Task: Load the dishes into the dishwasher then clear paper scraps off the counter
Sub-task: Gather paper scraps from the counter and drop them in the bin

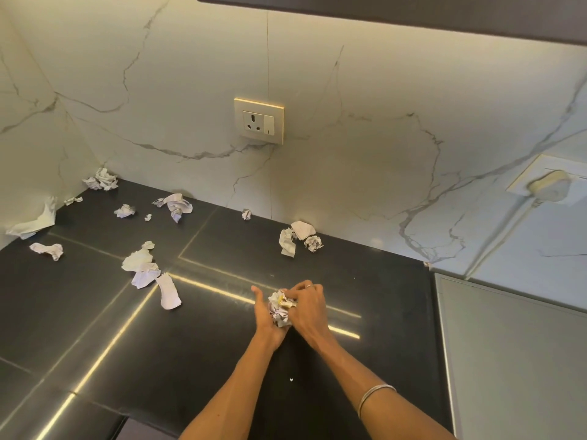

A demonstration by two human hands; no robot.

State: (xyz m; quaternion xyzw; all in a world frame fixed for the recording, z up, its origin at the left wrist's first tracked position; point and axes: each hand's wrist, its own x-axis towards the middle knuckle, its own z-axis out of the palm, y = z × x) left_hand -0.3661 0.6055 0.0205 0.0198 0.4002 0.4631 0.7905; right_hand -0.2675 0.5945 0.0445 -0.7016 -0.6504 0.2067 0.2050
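Observation:
A crumpled wad of paper scraps (280,308) sits between my two hands over the black counter (197,350). My left hand (265,315) cups it from the left and below. My right hand (306,308), with a ring, curls over it from the right. Several more crumpled scraps lie loose on the counter: a cluster at left centre (144,268), a pair by the back wall (297,238), one in the far corner (101,180), others at the left edge (47,250). No dishes or dishwasher are in view.
A marble backsplash (349,173) with a wall socket (259,121) rises behind the counter. A plug and cable (546,188) hang at the right above a pale grey panel (514,360). A dark cabinet underside (413,14) runs overhead.

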